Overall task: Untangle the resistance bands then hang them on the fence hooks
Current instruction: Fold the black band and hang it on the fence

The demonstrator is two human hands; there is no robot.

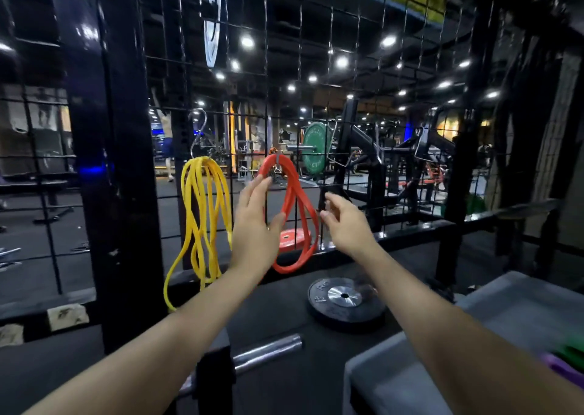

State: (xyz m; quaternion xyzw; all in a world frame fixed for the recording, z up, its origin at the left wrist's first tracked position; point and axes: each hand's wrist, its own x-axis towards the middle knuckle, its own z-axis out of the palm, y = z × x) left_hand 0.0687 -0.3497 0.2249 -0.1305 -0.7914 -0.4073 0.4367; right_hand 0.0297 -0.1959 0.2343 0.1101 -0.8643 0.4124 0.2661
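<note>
Fingers straight and loosely spread, a person's left hand (257, 225) reaches up beside a red-orange flat rubber resistance band (295, 212), its fingertips at the band's upper left strand and its thumb lying against the lower loop; whether it presses or only brushes the rubber cannot be told. The right hand (344, 222) hangs just to the band's right, fingers relaxed and slightly bent, holding nothing, apart from the rubber. The red-orange band hangs doubled from a small metal hook (277, 158) on the black wire-grid fence (331, 51). To its left, a bundle of thin yellow rubber resistance bands (202, 218) dangles from a silver S-shaped hook (198, 133) on the same fence, its longest loop trailing low. Below the hands, a black round weight plate with a steel hub (346, 301) lies flat on the dark floor, near a chrome barbell sleeve (268, 350). At lower right, a grey bin (410, 367) holds purple (562, 369) and green bands (572, 348), only partly in view.
</note>
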